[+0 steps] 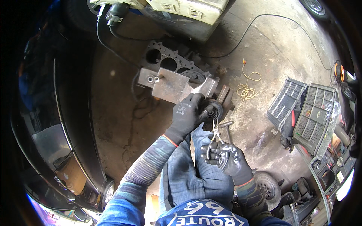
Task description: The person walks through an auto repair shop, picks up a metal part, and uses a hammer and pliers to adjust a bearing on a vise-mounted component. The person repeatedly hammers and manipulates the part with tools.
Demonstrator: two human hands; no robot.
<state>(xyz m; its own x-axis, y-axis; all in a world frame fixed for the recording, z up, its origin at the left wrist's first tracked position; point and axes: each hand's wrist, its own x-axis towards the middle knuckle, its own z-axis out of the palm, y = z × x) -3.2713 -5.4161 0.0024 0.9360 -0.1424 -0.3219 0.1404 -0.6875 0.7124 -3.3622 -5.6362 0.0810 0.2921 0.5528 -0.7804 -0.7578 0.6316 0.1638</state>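
My left hand (pixel 189 116), in a black work glove, is wrapped against a round dark metal part (pixel 214 108) with a hollow, ringed centre. That part sits at the near right side of a heavy steel bench vise (pixel 170 86). In my gloved right hand (pixel 230 160) are slim-nosed pliers (pixel 215 132), the fingers closed round their handles. The pliers' tips point up into the opening of the round part; whether they grip anything inside is too small to tell. Just right of the pliers is a hammer (pixel 227 127), partly hidden.
Beyond the vise lies an engine block (pixel 166 56) with round bores. A coiled yellow hose (pixel 247 91) and grey plastic crates (pixel 313 115) are on the right. A black car (pixel 62 113) lines the left side. A wheel (pixel 267 188) lies near my right forearm.
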